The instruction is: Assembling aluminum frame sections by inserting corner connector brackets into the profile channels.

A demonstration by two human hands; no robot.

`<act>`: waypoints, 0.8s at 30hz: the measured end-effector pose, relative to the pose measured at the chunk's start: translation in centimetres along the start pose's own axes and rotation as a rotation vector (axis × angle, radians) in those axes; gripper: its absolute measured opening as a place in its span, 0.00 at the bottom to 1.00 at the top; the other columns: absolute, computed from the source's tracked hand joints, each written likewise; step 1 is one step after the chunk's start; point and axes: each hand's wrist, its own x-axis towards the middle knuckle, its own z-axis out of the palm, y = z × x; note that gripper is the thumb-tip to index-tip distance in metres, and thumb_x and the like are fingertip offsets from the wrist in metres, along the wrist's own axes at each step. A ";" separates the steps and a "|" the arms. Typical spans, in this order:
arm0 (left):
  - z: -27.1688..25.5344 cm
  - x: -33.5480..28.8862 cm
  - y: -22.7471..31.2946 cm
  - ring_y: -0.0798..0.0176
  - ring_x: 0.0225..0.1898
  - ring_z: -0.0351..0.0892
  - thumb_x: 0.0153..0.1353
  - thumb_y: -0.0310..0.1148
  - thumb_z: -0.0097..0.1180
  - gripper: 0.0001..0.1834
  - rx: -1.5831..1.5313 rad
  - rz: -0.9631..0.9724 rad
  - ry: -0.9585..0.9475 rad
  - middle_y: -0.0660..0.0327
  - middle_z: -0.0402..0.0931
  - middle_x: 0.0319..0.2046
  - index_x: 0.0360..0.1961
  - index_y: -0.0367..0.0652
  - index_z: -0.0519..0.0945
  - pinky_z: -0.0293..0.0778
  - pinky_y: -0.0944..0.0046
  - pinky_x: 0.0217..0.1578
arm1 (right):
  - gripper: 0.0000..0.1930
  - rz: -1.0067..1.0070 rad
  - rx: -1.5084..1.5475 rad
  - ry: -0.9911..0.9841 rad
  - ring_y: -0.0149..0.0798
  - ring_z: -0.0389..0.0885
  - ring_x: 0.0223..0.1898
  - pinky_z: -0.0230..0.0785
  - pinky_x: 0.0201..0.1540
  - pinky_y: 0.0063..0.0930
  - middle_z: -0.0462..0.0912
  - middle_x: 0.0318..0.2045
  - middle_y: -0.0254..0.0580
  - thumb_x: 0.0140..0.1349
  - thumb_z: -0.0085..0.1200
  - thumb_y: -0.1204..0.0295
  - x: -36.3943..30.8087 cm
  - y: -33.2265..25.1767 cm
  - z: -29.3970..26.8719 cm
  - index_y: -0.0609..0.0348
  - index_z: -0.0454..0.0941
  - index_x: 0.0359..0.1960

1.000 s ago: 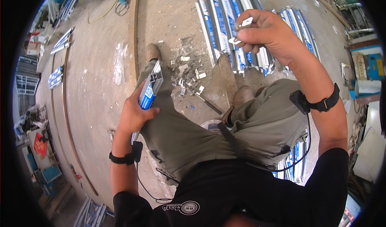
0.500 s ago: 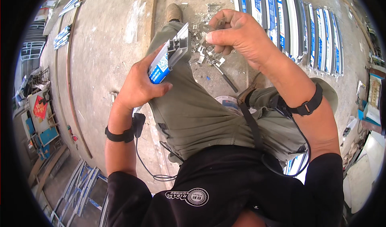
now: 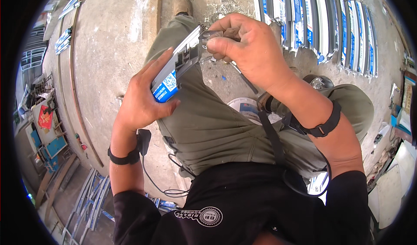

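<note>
My left hand (image 3: pixel 143 86) is wrapped round a metal profile (image 3: pixel 188 61), which has a grooved cut end and blue-and-white protective film. The profile slants up and away over my left thigh, and the rest of it is hidden under my hand and arm. Thumb and fingers of my right hand (image 3: pixel 252 49) pinch a flat grey metal bracket (image 3: pixel 210 34) at the profile's far end. The bracket overlaps the end in this view; whether it sits in a groove I cannot tell. More small metal pieces (image 3: pixel 232 33) show within my right fingers.
Loose metal pieces (image 3: pixel 217 11) lie scattered on the floor beyond my hands. A dark-handled tool (image 3: pixel 246 82) and a white bucket (image 3: pixel 242 104) are between my legs. Film-covered profiles (image 3: pixel 299 17) lie in rows at the far right. Metal frames (image 3: pixel 89 197) stand at the lower left.
My right hand has come left and slightly nearer, bringing the bracket from above the floor pieces to the profile's end. The left hand still grips the profile, a little lower in view.
</note>
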 end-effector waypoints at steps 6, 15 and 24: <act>0.7 0.0 0.5 0.42 0.52 0.76 0.32 0.27 0.64 0.50 0.131 0.049 0.029 0.46 0.75 0.51 0.66 0.42 0.66 0.70 0.55 0.55 | 0.09 -0.073 -0.193 0.057 0.34 0.82 0.20 0.72 0.25 0.28 0.82 0.19 0.44 0.57 0.62 0.73 0.0 1.2 0.0 0.62 0.78 0.37; 2.8 -0.2 1.4 0.41 0.54 0.74 0.31 0.25 0.63 0.51 0.308 0.033 0.111 0.45 0.73 0.53 0.66 0.39 0.65 0.70 0.54 0.55 | 0.07 -0.256 -0.399 0.053 0.44 0.83 0.22 0.72 0.26 0.32 0.82 0.21 0.45 0.57 0.61 0.74 -0.1 1.8 -0.9 0.59 0.78 0.36; 5.6 -1.3 1.0 0.45 0.47 0.72 0.27 0.27 0.73 0.57 0.523 0.157 0.260 0.49 0.70 0.49 0.66 0.39 0.62 0.67 0.50 0.48 | 0.06 -0.256 -0.314 0.067 0.33 0.80 0.22 0.70 0.26 0.26 0.82 0.23 0.41 0.56 0.63 0.74 -1.0 3.1 -1.5 0.59 0.79 0.33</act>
